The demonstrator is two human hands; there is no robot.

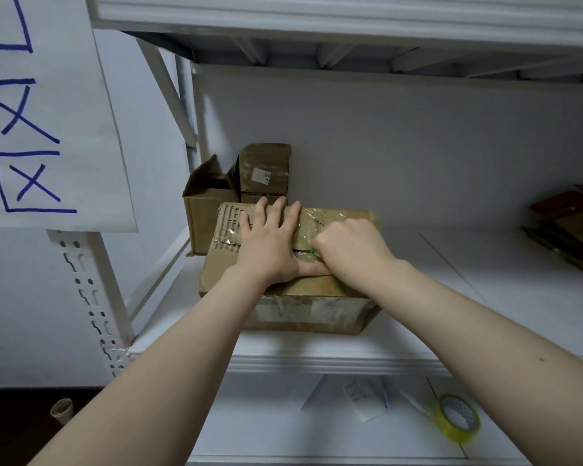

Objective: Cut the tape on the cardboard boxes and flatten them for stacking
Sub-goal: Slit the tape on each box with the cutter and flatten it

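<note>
Both forearms reach to the box [317, 312] on the shelf [485, 297]. The left hand [270, 245] presses flat on top; the right hand [352, 255] grips a small green tool [312, 249] at the tape [340, 223]. Cutting seems underway; next, run it along the seam.

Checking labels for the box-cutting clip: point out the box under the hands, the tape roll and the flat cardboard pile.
box [217, 264]: head view, bare left part of its top.
tape roll [449, 429]: head view, its yellow outer band.
flat cardboard pile [572, 223]: head view, its top sheet.
</note>
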